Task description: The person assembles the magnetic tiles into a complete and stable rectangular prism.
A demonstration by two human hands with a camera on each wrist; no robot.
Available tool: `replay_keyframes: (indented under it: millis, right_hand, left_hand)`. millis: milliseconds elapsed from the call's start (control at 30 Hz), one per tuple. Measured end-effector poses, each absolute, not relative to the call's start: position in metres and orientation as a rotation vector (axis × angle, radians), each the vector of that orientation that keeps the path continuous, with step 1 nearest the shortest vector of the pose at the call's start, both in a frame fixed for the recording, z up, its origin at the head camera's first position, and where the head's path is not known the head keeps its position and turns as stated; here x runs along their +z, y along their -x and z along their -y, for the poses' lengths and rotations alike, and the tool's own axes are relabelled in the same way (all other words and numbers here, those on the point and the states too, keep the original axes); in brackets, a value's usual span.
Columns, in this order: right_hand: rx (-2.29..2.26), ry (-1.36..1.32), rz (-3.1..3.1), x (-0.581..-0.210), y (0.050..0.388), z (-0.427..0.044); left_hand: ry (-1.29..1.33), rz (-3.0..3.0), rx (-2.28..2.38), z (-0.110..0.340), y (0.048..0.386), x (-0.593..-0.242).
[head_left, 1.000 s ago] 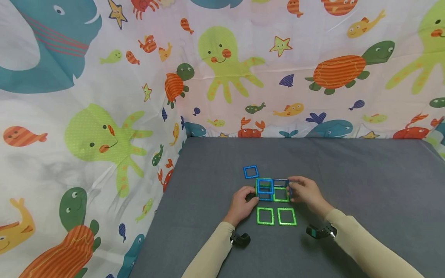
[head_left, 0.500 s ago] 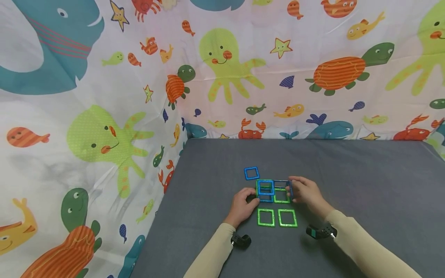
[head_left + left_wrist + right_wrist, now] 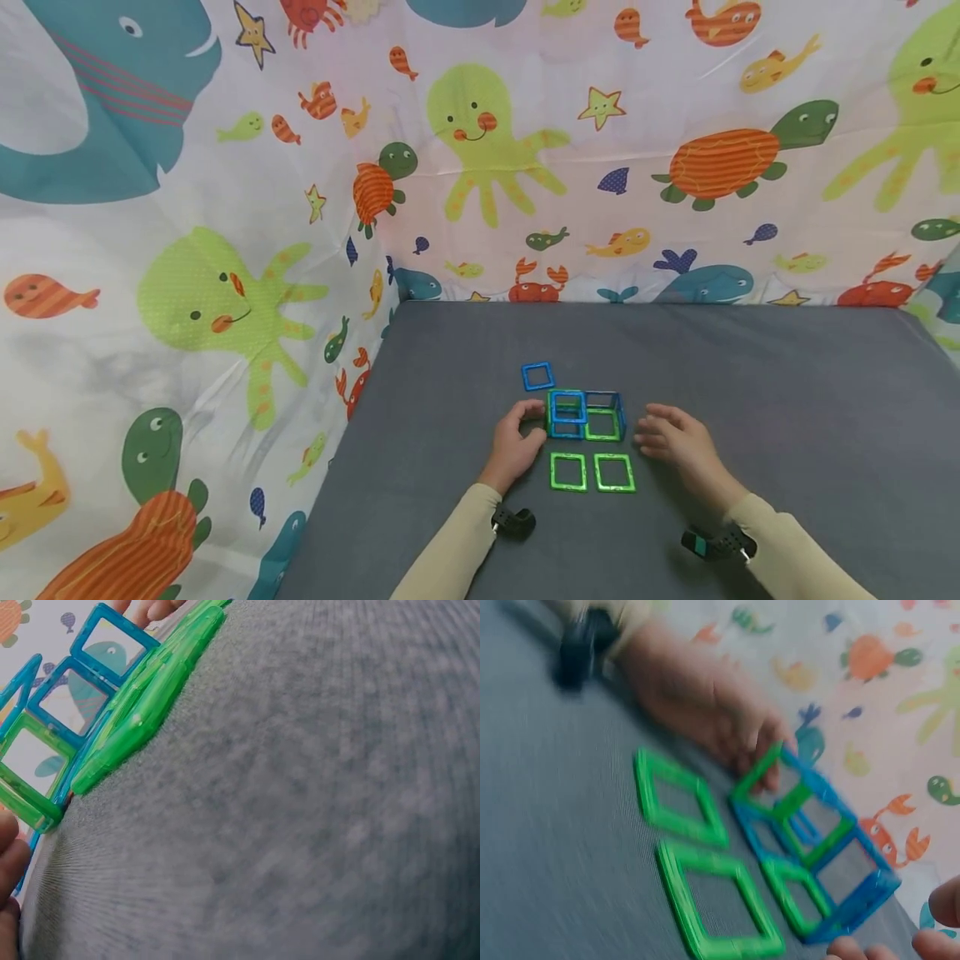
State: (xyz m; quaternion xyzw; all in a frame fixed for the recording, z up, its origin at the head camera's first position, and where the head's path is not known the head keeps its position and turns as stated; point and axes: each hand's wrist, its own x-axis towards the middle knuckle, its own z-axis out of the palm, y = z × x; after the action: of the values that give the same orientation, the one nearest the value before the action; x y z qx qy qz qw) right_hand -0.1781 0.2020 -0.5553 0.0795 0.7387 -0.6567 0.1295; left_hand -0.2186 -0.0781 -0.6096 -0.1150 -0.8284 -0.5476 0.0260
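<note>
A small box-like structure of blue and green magnetic tiles [image 3: 585, 408] stands on the grey cloth, with open square frames. My left hand [image 3: 516, 444] is at its left side, thumb and fingers loosely curved; whether the fingertips touch the tiles I cannot tell. To the right of the structure, my right hand [image 3: 686, 446] is held apart from it, fingers slightly bent and holding nothing. Two green square tiles lie flat in front, a left green tile [image 3: 568, 489] and a right green tile [image 3: 617, 491]. A loose blue tile [image 3: 536, 363] lies behind the structure.
The grey cloth-covered table [image 3: 787, 392] extends around the tiles. A curtain [image 3: 570, 233] printed with sea animals hangs along the back and left. Each wrist wears a black strapped device, including the left device [image 3: 514, 523].
My right hand has let go of the structure's right side and drawn back rightward. A blue tile now stands at that side. My left hand stays beside the structure, its thumb slightly farther off.
</note>
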Motion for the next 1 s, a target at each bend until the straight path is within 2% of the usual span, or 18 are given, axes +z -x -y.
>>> replay_keyframes:
  millis: [367, 633, 1000]
  right_hand:
    - [-2.183, -0.317, -1.557, -0.548, 0.161, -0.184]
    - [-2.224, -0.356, -1.511, -0.549, 0.16, -0.178]
    - [-2.234, -0.363, -1.56, -0.552, 0.165, -0.179]
  left_hand:
    - [0.291, 2.562, -1.859, 0.071, 0.234, -0.583]
    - [0.239, 2.645, -1.939, 0.064, 0.245, -0.573]
    - [0.253, 2.683, -1.841, 0.067, 0.242, -0.582]
